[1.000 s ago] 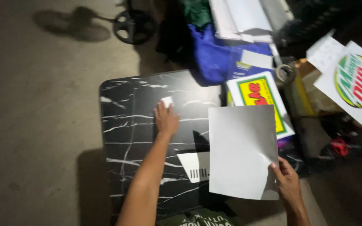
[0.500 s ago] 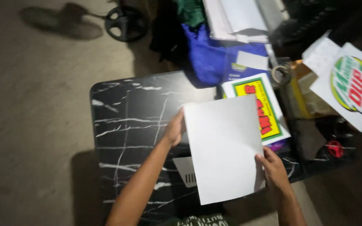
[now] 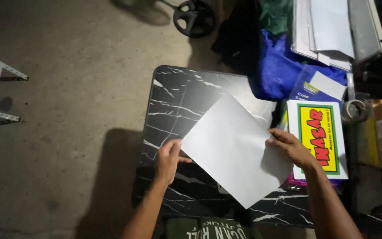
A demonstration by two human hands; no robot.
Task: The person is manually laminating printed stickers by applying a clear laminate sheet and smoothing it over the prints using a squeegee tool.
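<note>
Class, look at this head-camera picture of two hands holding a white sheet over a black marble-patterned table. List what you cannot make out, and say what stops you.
- Head view: the table under the white sheet is hidden by the sheet.
- Left hand: fingertips are tucked behind the sheet's edge.
- Right hand: its grip on the sheet is lost in shadow.
- The yellow printed sheet: its lower left corner is covered by the right wrist.
- The stacked papers are cut off by the top edge.

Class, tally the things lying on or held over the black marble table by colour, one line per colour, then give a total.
White: 1, blank sheet, held by left hand and right hand over the table
Yellow: 1, printed poster
Total: 2
</note>
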